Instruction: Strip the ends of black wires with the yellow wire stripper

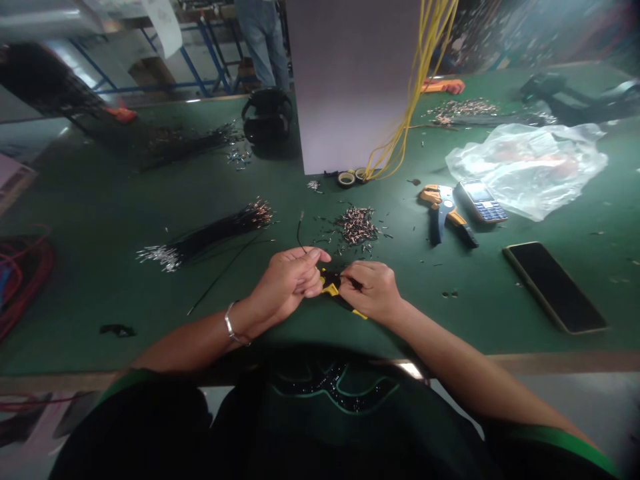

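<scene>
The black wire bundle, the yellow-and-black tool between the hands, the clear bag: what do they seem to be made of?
The wire bundle: dull black covering, likely plastic or rubber; silvery and coppery ends suggest metal.
The tool: yellow parts, probably plastic, evenly coloured; dark part unclear, perhaps metal.
The bag: thin, glossy film, apparently plastic, judging by its see-through creases.

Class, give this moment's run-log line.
Left hand: holds black wire | Right hand: at yellow-black pliers | Nearby: pile of small pieces

Wire [299,233] black; tool [331,289] black and yellow; tabletop [475,293] green; hanging strands [411,110] yellow; sleeve trim [570,440] green.
</scene>
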Demonstrator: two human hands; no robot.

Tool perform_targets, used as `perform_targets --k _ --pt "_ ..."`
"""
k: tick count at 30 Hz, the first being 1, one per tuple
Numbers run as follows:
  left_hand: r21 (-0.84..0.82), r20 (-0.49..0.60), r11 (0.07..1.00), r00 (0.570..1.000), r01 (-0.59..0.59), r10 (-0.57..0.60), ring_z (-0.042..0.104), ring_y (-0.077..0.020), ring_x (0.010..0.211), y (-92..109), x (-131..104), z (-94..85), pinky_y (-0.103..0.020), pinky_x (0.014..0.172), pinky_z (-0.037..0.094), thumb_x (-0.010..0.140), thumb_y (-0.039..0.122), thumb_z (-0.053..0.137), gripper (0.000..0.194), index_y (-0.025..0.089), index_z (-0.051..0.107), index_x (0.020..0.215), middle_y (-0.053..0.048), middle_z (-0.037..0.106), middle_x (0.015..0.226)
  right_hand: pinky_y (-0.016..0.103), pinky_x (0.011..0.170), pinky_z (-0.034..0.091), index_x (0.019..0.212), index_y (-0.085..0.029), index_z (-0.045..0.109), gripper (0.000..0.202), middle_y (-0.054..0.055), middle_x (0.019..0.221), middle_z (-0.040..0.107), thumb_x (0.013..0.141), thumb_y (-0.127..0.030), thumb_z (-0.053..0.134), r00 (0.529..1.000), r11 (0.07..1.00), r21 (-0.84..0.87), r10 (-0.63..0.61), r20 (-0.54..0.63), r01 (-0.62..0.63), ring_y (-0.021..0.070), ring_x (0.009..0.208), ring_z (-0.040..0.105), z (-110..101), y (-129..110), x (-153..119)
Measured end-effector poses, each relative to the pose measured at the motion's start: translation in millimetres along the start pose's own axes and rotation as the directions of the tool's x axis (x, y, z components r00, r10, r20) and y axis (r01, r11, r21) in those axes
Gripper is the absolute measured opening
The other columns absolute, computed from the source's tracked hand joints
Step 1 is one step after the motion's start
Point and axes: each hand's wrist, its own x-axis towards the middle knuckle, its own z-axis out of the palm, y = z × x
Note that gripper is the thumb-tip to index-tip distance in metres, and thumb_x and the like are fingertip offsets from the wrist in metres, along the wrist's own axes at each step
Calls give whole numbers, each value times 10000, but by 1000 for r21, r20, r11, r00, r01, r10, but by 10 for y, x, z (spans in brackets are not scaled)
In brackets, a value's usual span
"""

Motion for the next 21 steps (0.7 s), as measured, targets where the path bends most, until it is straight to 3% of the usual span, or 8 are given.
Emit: perform_targets --k 16,21 --pt "7 -24 1000 1000 -2 2 203 -28 385 17 10 -31 -178 419 258 871 222 582 150 114 614 773 97 256 427 235 483 387 535 -191 543 202 -14 489 525 694 -89 471 998 998 -19 55 -2 -55 102 446 454 -30 35 21" --pt "-12 -25 1000 999 -21 21 195 -29 392 69 11 -50 -174 415 247 879 212 570 145 114 615 784 96 233 446 233 489 389 550 -189 571 177 -29 482 536 718 -152 528 958 961 -44 266 -103 -271 102 451 484 -154 183 67"
